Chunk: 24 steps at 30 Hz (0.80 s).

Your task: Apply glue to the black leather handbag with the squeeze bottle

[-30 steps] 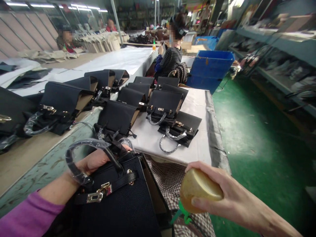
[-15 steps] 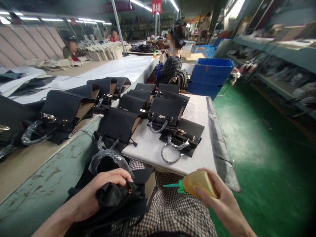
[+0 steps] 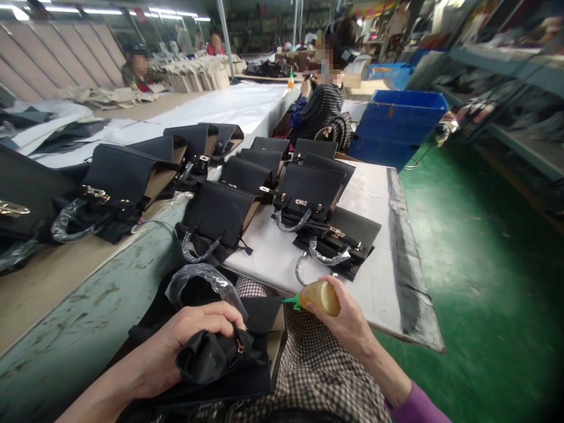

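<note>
One black bag (image 3: 249, 379) is lying at lower centre | left hand (image 3: 187, 338) is clasping its bunched cloth (image 3: 207, 357) | right hand (image 3: 350, 329), nearer the bag's right edge, is gripping a bottle (image 3: 321, 296), long axis nearly level, nozzle (image 3: 291, 301) pointing left at that edge, contact unclear

- Right of the right hand (image 3: 348, 317), open air lies over the green floor (image 3: 467, 270).
- Ahead of it, black bags (image 3: 308, 183) crowd the white table (image 3: 374, 288); a strip along the table's right side offers passage.
- Farther on, a blue bin (image 3: 396, 129) and a seated person (image 3: 319, 111) block the way.
- The bottle (image 3: 321, 296) narrows the gap between both hands.
- A raised, wrapped handle (image 3: 202, 271) stands before the left hand (image 3: 207, 326).
</note>
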Available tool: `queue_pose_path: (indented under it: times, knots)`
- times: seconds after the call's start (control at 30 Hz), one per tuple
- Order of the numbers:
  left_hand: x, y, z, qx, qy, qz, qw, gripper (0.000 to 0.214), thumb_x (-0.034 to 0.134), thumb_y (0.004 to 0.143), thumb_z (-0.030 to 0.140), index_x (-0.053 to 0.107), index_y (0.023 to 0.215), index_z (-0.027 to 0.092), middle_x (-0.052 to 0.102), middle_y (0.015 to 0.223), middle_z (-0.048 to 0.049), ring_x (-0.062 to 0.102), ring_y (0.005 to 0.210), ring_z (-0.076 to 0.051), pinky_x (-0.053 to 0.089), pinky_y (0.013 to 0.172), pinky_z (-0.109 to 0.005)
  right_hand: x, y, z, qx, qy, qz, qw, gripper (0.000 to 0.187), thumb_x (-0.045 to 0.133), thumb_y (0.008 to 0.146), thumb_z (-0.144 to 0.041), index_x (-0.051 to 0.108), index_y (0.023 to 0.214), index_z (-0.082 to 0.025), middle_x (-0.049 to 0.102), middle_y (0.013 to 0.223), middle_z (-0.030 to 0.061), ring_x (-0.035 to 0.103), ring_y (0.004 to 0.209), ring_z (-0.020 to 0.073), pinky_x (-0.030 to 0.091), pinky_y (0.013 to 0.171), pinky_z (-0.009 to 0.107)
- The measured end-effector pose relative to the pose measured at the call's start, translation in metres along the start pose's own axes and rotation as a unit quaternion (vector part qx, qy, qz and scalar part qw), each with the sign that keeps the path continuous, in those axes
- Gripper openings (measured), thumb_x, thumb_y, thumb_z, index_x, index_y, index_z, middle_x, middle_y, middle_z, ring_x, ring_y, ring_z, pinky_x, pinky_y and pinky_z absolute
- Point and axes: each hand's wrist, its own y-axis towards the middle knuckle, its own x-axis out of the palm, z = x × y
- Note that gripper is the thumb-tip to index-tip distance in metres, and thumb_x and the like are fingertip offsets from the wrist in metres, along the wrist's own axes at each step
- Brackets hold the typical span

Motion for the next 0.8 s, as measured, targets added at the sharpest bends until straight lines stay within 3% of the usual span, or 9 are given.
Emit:
queue_pose_path:
  times: [0.33, 0.57, 0.8]
  knots:
    - [-0.001, 0.000, -0.003, 0.021, -0.019, -0.018, 0.999, 0.022, 0.054, 0.096, 0.006, 0.066, 0.101, 0.023, 0.069, 0.123, -0.0031, 0.067, 0.114, -0.019, 0.047, 0.100, -0.025, -0.009, 0.002, 0.000, 0.009, -0.001, -0.059, 0.998, 0.050, 0.073, 0.081, -0.050, 0.060, 0.120, -0.021, 0.074, 0.110, 0.0118, 0.072, 0.097, 0.0316, 0.058, 0.091, 0.049]
    - [0.000, 0.000, -0.001, 0.045, -0.015, -0.008, 0.999, 0.020, 0.054, 0.098, 0.010, 0.067, 0.100, 0.025, 0.069, 0.121, -0.0016, 0.068, 0.113, -0.017, 0.048, 0.099, -0.025, -0.015, -0.004, -0.007, 0.030, -0.003, -0.093, 0.995, 0.053, 0.074, 0.079, -0.050, 0.062, 0.120, -0.018, 0.075, 0.111, 0.0135, 0.072, 0.097, 0.0328, 0.058, 0.090, 0.050]
    - [0.006, -0.005, 0.003, 0.060, 0.042, -0.028, 0.997, 0.013, 0.058, 0.094, 0.011, 0.065, 0.098, 0.022, 0.069, 0.119, -0.0049, 0.068, 0.111, -0.019, 0.047, 0.100, -0.026, -0.012, -0.009, 0.004, 0.035, -0.005, -0.061, 0.998, 0.056, 0.073, 0.083, -0.054, 0.061, 0.123, -0.017, 0.076, 0.109, 0.0137, 0.074, 0.094, 0.0336, 0.060, 0.085, 0.050]
